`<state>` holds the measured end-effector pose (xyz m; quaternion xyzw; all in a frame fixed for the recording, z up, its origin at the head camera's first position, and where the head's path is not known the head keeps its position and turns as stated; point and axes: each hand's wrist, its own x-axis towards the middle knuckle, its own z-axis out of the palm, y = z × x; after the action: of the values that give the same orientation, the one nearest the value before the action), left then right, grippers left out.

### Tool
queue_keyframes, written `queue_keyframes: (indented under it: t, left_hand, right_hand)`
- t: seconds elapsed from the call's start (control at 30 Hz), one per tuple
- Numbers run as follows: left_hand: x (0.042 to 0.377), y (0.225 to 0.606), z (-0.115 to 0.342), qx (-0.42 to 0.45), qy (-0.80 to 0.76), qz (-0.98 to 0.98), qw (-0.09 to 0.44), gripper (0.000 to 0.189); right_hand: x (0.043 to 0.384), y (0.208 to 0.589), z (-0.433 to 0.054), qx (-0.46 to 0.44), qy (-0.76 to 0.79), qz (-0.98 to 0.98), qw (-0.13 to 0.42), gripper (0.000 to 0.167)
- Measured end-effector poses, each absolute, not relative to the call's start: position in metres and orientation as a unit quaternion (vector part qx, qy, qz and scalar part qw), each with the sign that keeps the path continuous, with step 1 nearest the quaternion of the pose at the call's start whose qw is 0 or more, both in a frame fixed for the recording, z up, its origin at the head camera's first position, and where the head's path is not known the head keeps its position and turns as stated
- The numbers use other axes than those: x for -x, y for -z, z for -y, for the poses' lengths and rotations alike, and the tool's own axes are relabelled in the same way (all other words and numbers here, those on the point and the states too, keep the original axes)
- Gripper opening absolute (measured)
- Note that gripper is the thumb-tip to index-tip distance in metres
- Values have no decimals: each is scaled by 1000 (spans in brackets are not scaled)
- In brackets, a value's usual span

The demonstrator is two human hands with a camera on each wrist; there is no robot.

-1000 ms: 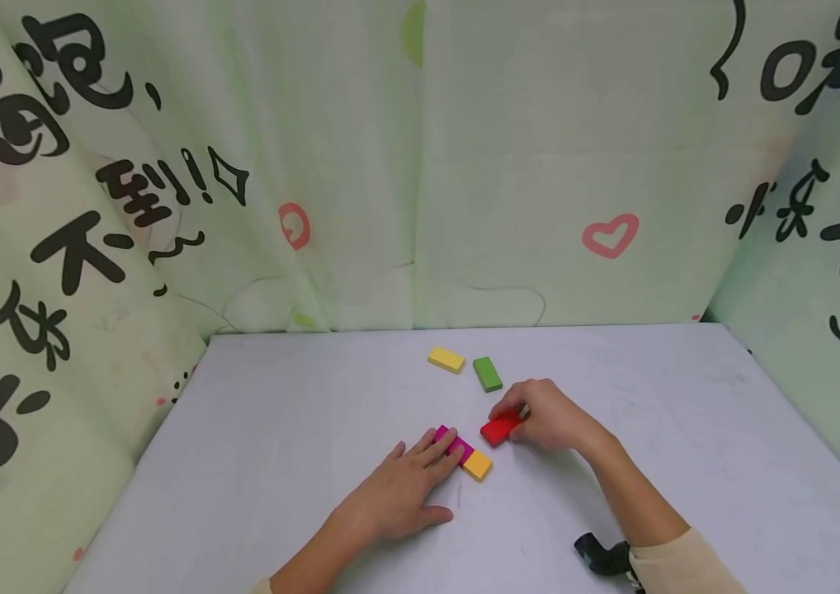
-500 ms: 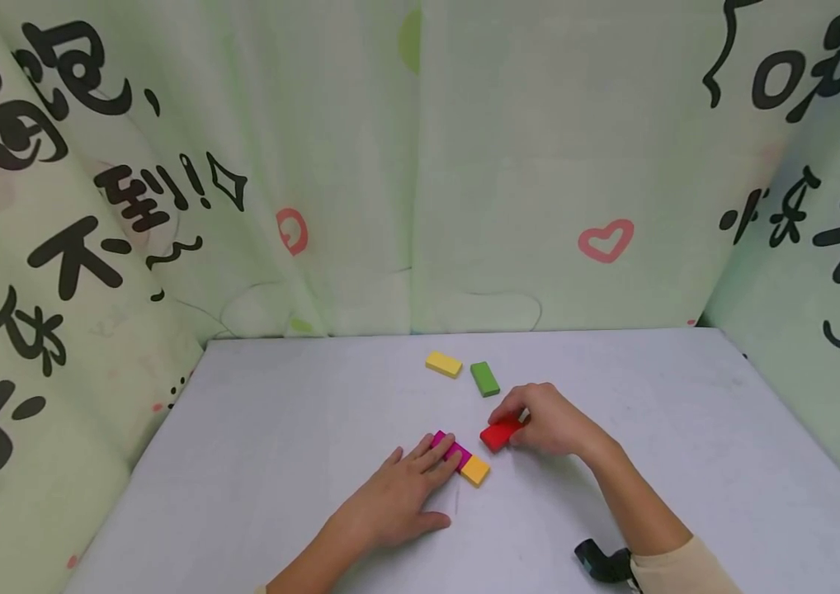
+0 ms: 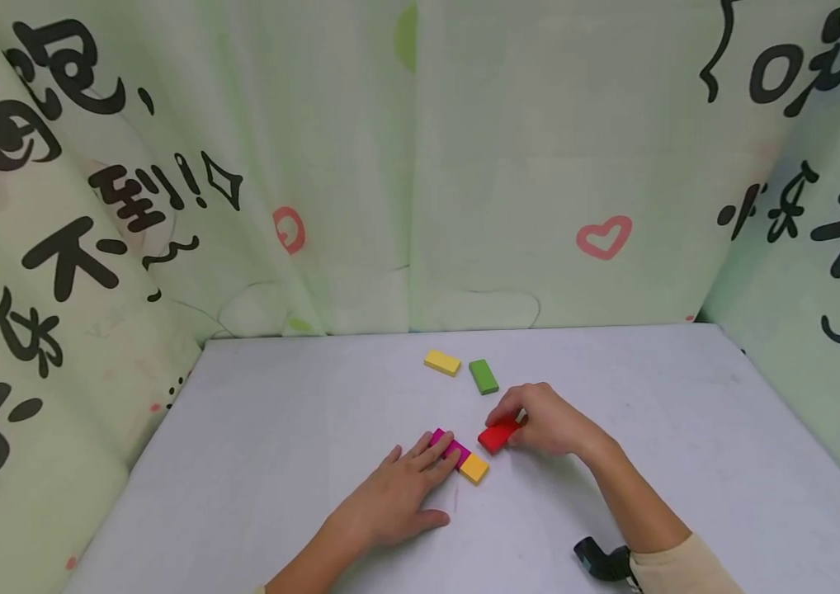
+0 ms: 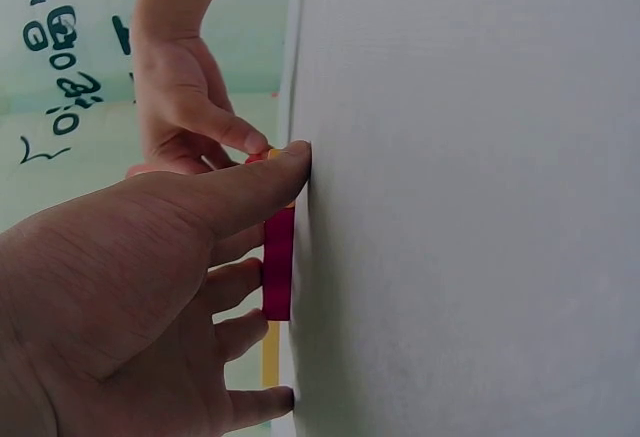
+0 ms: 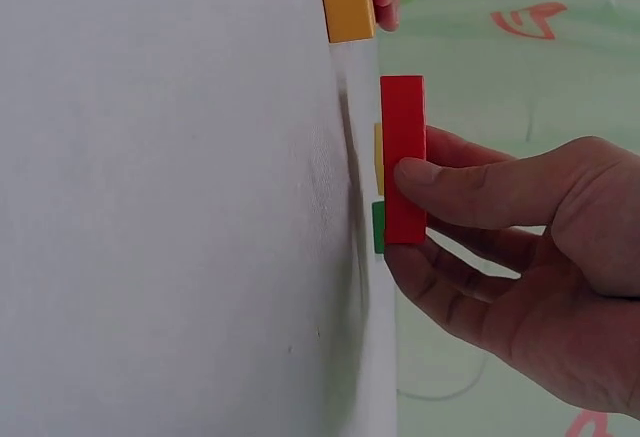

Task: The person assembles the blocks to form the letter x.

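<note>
Red block (image 3: 494, 437), clamped between thumb and fingers of the right hand (image 3: 552, 422), lies just right of the magenta block (image 3: 463, 458) and apart from it, long axis crosswise. The left hand's (image 3: 407, 495) fingers, straight and spread, touch the magenta block; the orange block (image 3: 474, 469) adjoins its near end.

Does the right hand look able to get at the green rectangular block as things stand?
Probably not to grip it yet: the right hand pinches a red rectangular block. Once freed, likely yes; the green block lies just beyond, with nothing visible between.
</note>
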<state>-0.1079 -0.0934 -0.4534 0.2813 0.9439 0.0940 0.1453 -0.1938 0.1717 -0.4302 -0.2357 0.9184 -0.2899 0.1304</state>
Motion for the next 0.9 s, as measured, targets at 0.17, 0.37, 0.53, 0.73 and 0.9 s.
queue_keyframes:
  t: [0.17, 0.37, 0.53, 0.73, 0.9]
  left_hand:
    - [108, 454, 93, -280, -97, -944, 147, 83]
    - [108, 456, 93, -276, -106, -942, 156, 83]
    - [109, 456, 93, -277, -105, -943, 155, 83]
    - [108, 454, 93, -278, -96, -944, 149, 83]
    - [109, 454, 93, -278, -95, -944, 148, 84]
  right_hand:
    - [192, 430, -169, 240, 290, -916, 136, 28]
    - [190, 431, -168, 248, 288, -914, 139, 28]
    - [190, 431, -167, 250, 284, -915, 139, 28]
    - [191, 432, -165, 248, 279, -917, 143, 27]
    - [191, 433, -164, 249, 278, -916, 146, 27]
